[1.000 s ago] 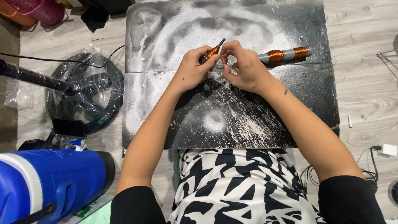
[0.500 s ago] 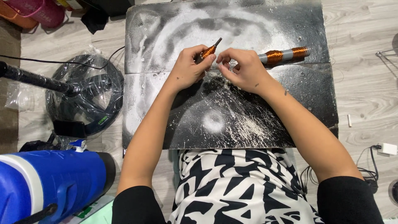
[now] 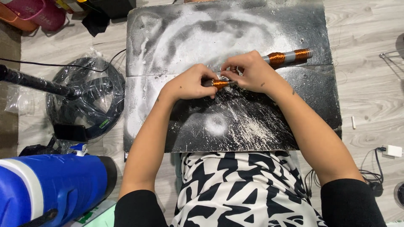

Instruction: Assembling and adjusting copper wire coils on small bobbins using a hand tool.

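centrally, both hands' grip (left hand, right hand) on copper coil, board edges well apart

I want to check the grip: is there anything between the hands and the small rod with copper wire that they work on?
Nothing visible. The left hand and right hand both touch the copper-wound rod directly, above the dusty black board. A second copper-wound rod lies apart, behind the right hand.

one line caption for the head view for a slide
Both hands hold a copper-wound rod over a dusty black board.
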